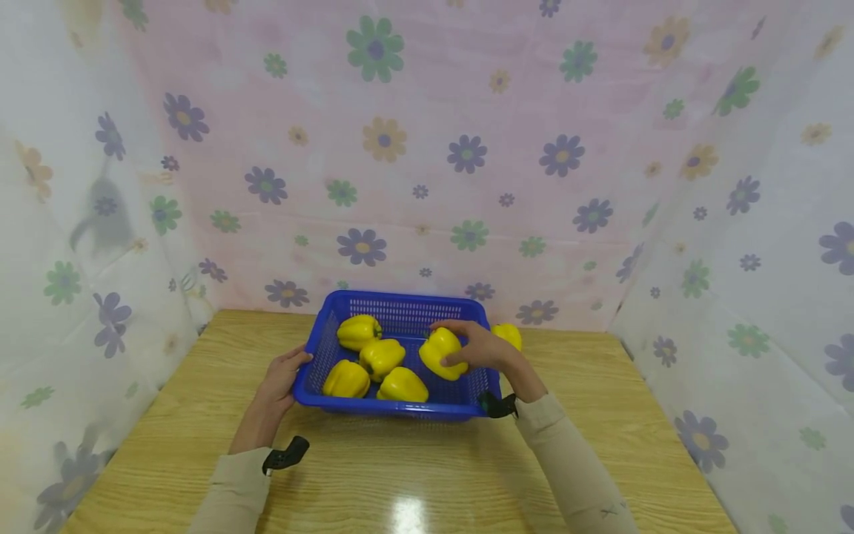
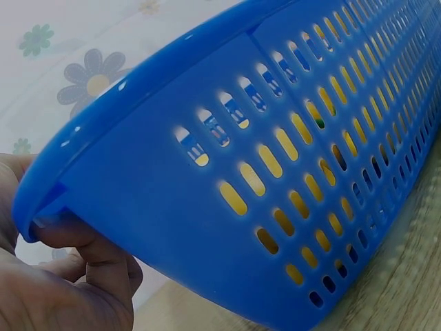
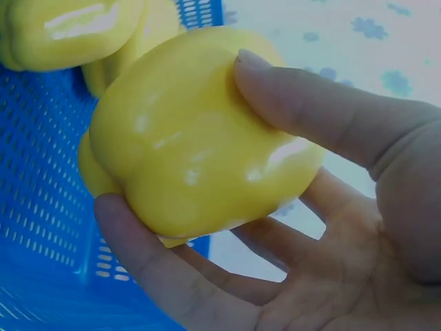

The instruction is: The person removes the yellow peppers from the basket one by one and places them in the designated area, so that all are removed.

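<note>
Presently, left hand (image 1: 276, 382) on blue basket (image 1: 400, 407), right hand (image 1: 483, 348) on raised-stem pepper (image 1: 440, 356).
The left hand grips the left rim with bent fingers. Four yellow peppers (image 1: 382, 360) lie inside, left to middle. The right hand holds its pepper between thumb and fingers within the basket's right half; floor contact cannot be determined. One outer pepper (image 1: 508, 336) sits just beyond the right end, partly hidden.
</note>
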`<state>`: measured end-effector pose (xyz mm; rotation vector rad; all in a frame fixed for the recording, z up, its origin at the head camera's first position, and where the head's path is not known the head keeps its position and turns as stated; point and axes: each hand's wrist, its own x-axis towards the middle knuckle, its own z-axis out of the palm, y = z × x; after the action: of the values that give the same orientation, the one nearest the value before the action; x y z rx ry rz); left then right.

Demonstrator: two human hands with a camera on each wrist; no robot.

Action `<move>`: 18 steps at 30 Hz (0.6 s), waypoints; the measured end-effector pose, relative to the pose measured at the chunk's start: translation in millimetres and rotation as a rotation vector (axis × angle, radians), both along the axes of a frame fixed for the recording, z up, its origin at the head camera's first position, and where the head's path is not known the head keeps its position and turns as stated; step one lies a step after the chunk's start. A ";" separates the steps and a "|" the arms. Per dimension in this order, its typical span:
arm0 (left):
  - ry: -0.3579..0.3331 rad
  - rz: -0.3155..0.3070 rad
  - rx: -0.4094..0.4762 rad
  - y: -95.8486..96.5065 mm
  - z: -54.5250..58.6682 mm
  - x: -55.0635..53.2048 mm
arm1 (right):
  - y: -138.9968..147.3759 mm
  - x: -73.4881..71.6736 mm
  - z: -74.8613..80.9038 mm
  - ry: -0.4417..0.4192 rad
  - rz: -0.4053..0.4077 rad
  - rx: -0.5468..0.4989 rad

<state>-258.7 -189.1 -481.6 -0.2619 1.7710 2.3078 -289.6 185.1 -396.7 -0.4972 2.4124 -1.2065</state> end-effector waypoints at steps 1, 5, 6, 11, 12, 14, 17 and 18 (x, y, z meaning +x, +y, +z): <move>-0.002 -0.003 -0.004 0.1 -0.2 -0.1 | -0.4 2.1 1.4 0.003 -0.004 -0.007; -0.009 -0.011 -0.011 -0.4 -1.3 -0.9 | -1.8 11.0 7.6 0.041 0.004 -0.014; -0.009 -0.012 -0.010 -0.5 -1.6 -1.2 | -2.1 13.5 9.1 0.050 0.008 -0.014; -0.017 -0.014 -0.003 -0.3 -1.4 -1.8 | -1.1 26.4 17.2 0.088 0.053 -0.025; -0.017 -0.016 -0.004 -0.2 -1.2 -1.7 | -0.4 29.1 18.4 0.091 0.059 -0.030; -0.017 -0.017 -0.006 -0.3 -1.3 -1.9 | 2.2 33.7 19.5 0.104 0.070 -0.034; -0.013 -0.016 -0.008 -0.8 -1.8 -2.2 | 6.3 41.1 19.4 0.109 0.062 -0.049; -0.012 -0.014 -0.009 -1.1 -2.1 -2.4 | 7.9 43.5 19.1 0.115 0.063 -0.054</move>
<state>-261.2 -190.1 -483.7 -0.2630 1.7723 2.2841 -246.1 193.0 -377.5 -0.6708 2.4448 -1.2510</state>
